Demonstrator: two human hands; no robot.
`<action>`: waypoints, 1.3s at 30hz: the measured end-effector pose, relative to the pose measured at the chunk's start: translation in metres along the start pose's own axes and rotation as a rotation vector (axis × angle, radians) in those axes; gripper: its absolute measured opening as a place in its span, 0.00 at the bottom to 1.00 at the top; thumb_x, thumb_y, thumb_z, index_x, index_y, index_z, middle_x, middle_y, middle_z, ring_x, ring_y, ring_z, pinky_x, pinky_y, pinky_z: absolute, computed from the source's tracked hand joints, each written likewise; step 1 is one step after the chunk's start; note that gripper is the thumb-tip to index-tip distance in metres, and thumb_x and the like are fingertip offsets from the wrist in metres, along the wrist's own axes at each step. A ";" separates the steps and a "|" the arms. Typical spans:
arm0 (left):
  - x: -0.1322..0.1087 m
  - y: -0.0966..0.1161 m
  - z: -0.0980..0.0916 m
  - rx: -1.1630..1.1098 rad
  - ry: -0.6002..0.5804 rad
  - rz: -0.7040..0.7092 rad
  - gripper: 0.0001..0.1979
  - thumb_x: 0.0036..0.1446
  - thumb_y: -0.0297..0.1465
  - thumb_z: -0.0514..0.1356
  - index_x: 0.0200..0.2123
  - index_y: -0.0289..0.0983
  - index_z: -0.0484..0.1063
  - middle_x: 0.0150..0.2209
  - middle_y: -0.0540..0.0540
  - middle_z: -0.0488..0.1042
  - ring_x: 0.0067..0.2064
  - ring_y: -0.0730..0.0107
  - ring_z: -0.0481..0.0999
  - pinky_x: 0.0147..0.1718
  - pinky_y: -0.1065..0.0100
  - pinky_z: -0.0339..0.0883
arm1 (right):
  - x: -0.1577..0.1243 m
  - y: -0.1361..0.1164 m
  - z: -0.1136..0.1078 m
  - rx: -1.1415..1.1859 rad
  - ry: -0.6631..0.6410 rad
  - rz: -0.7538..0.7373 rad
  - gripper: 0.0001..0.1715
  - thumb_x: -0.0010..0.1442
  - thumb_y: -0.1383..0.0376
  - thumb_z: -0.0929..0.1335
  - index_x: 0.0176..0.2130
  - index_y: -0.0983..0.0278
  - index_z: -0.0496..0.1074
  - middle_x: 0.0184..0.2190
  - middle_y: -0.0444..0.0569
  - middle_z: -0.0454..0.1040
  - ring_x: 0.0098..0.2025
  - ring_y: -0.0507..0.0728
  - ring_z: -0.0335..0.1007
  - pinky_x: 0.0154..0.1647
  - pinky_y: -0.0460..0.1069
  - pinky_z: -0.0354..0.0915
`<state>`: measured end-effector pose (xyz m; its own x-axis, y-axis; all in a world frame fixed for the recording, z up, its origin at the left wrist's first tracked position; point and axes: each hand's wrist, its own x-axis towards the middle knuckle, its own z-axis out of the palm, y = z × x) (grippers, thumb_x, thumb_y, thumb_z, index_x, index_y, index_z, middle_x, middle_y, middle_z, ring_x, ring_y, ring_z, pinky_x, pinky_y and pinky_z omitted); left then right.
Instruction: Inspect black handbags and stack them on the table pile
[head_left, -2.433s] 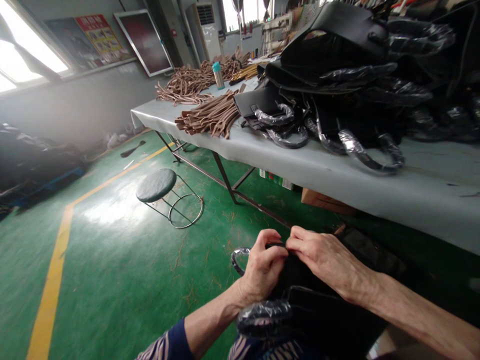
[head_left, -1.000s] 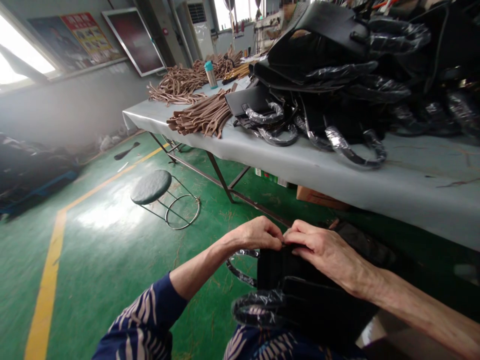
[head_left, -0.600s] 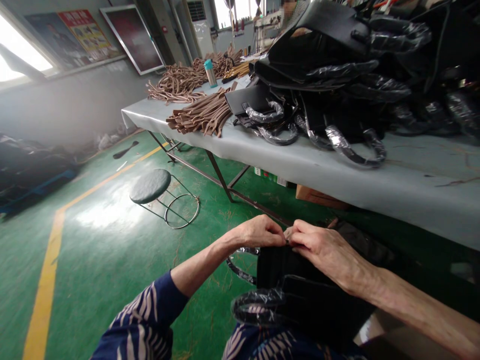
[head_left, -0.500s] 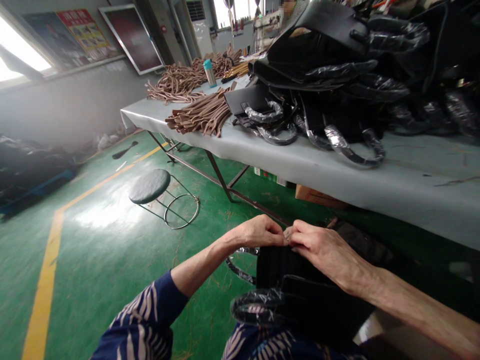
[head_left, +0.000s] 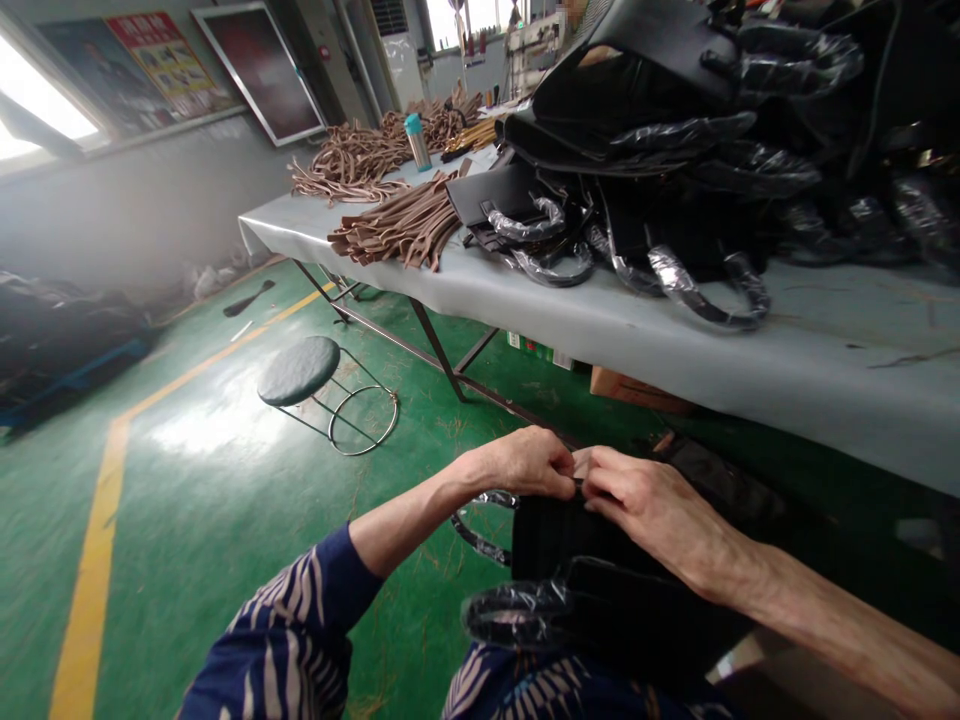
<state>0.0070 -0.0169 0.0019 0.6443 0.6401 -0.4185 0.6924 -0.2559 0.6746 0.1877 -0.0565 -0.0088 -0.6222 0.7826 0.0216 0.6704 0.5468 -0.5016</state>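
Observation:
A black handbag (head_left: 645, 610) lies across my lap, its two curved handles wrapped in clear plastic and pointing left. One wrapped handle (head_left: 517, 612) is close to me; the other sticks out beyond it. At the bag's far edge, my left hand (head_left: 529, 462) is closed with the fingers curled down onto the black material. My right hand (head_left: 637, 500) meets it there, thumb and fingers pinching the same edge. The fingertips of both hands nearly touch. Whatever small part lies between them is hidden.
A grey-covered table (head_left: 840, 350) runs along the far side, bearing piled black bags (head_left: 637, 120), brown straps (head_left: 405, 220) and a turquoise-capped bottle (head_left: 417, 142). On the green floor to the left stands a round stool (head_left: 300, 370). A cardboard box (head_left: 637, 388) sits under the table.
Both hands stay at the bag's far edge. The fingers have shifted slightly, with the right hand a little lower and a small gap showing between the fingertips.

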 end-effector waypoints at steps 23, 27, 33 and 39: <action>-0.033 -0.018 0.014 -0.324 0.192 0.092 0.14 0.57 0.35 0.53 0.35 0.32 0.74 0.33 0.48 0.68 0.34 0.74 0.66 0.32 0.75 0.59 | 0.019 -0.001 -0.002 0.219 -0.116 0.425 0.10 0.49 0.63 0.63 0.21 0.62 0.57 0.21 0.41 0.66 0.26 0.52 0.61 0.25 0.46 0.52; -0.037 -0.019 0.024 -0.398 0.279 -0.002 0.12 0.52 0.35 0.58 0.35 0.33 0.75 0.33 0.48 0.69 0.34 0.72 0.68 0.30 0.74 0.60 | 0.020 -0.001 -0.003 0.259 -0.087 0.405 0.07 0.48 0.62 0.64 0.23 0.61 0.60 0.21 0.40 0.66 0.26 0.51 0.62 0.25 0.45 0.53; -0.038 -0.016 0.033 -0.354 0.385 -0.009 0.09 0.53 0.30 0.56 0.34 0.34 0.75 0.33 0.48 0.69 0.35 0.72 0.68 0.35 0.74 0.60 | 0.020 -0.003 -0.006 0.363 -0.135 0.290 0.09 0.50 0.65 0.63 0.29 0.60 0.73 0.29 0.43 0.74 0.35 0.55 0.67 0.35 0.47 0.59; -0.037 -0.021 0.036 -0.458 0.389 0.028 0.08 0.51 0.30 0.57 0.32 0.33 0.75 0.32 0.48 0.69 0.35 0.72 0.68 0.32 0.74 0.59 | 0.020 -0.004 -0.007 0.359 -0.150 0.299 0.09 0.49 0.65 0.64 0.29 0.60 0.75 0.30 0.44 0.74 0.36 0.56 0.68 0.37 0.47 0.59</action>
<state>-0.0200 -0.0615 -0.0184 0.4348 0.8776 -0.2019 0.4106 0.0064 0.9118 0.1754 -0.0408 -0.0009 -0.4927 0.8239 -0.2801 0.6630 0.1469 -0.7341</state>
